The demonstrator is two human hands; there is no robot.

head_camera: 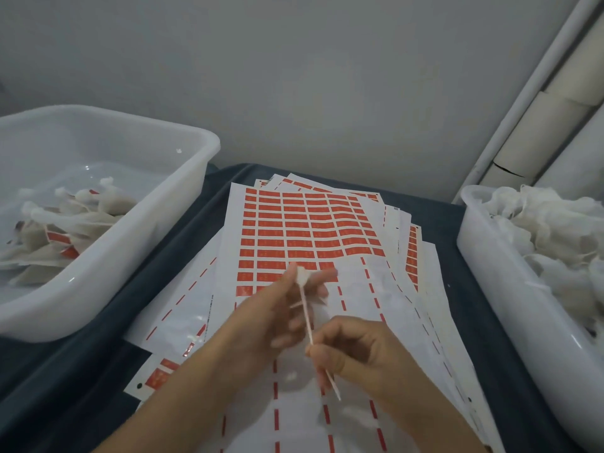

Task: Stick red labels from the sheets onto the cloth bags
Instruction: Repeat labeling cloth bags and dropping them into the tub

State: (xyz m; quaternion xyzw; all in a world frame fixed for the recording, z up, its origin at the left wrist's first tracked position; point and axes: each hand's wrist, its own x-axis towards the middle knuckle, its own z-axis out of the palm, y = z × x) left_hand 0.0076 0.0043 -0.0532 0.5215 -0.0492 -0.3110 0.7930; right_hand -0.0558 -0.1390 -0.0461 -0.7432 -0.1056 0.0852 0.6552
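Risk I see: my left hand and right hand both pinch what looks like a blurred bag drawstring; tugging could slip it free.

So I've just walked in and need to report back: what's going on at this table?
A person is labelling small cloth bags. The left hand holds a small bag over the label sheets, while the right hand pinches a thin strip running down from it. The left tub holds bags already carrying red labels; the right tub holds a heap of white bags.
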